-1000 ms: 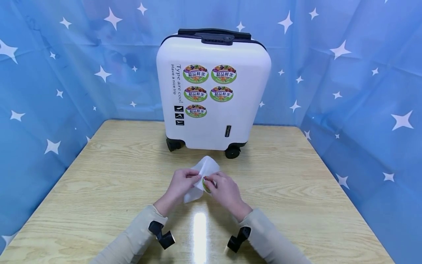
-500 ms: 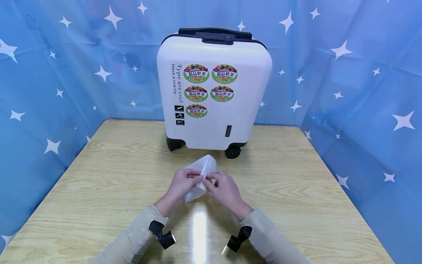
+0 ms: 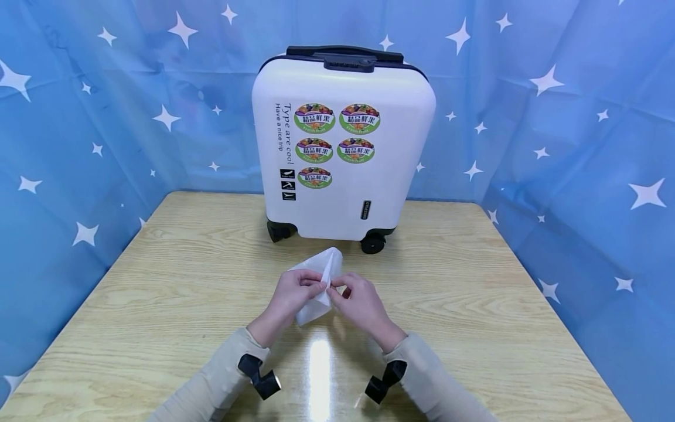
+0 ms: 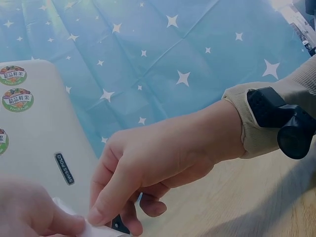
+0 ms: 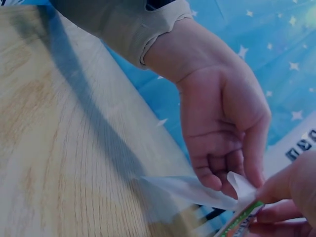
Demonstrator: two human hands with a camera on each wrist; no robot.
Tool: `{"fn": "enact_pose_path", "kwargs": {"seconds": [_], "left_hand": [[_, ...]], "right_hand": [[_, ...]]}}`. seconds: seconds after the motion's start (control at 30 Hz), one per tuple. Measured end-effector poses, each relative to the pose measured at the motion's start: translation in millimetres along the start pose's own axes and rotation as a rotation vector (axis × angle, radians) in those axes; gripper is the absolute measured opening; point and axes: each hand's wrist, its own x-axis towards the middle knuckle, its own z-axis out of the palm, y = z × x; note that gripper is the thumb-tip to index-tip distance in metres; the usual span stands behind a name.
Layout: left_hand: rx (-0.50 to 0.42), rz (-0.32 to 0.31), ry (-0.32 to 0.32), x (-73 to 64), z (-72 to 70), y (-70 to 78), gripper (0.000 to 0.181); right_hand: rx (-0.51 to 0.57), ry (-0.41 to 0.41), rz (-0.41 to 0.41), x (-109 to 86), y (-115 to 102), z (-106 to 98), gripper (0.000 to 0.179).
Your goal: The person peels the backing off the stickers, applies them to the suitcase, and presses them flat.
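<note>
White translucent backing paper [image 3: 311,312], folded along a crease, is raised over the table. My left hand [image 3: 292,296] pinches it between thumb and fingers near the crease. Close beside, the right hand [image 3: 364,305] pinches the edge of a colourful sticker [image 5: 241,221] where it meets the paper. The fingertips of both hands almost touch. In the head view the sticker's face is hidden; the right wrist view shows its green border and part of the print. Behind the hands stands a white suitcase [image 3: 390,146] bearing several oval fruit stickers [image 3: 314,120].
The suitcase rests on black wheels [image 3: 372,242] at the back of the wood-grain table [image 3: 174,281]. A black handle [image 3: 345,51] tops it. Blue cloth [image 3: 105,117] with white stars hangs around the back and sides. Black camera mounts [image 3: 259,376] sit on both sleeves.
The sticker's printed face, visible in the head view a second ago, has turned out of sight. The paper has bent, its right side drawing inward. Both hands stay nearly in place.
</note>
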Motion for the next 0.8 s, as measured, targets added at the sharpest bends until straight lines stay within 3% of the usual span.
{"fn": "enact_pose_path", "kwargs": {"seconds": [0.4,0.8], "left_hand": [[0.018,0.022,0.016,1.1,0.0,0.9,0.014],[0.331,0.233,0.071,0.4,-6.4,1.8,0.014]], "right_hand": [[-0.016,0.046,-0.001,-0.5,2,-4,0.006],[-0.002,0.051,0.085,-1.9,12,-16,0.006]]}}
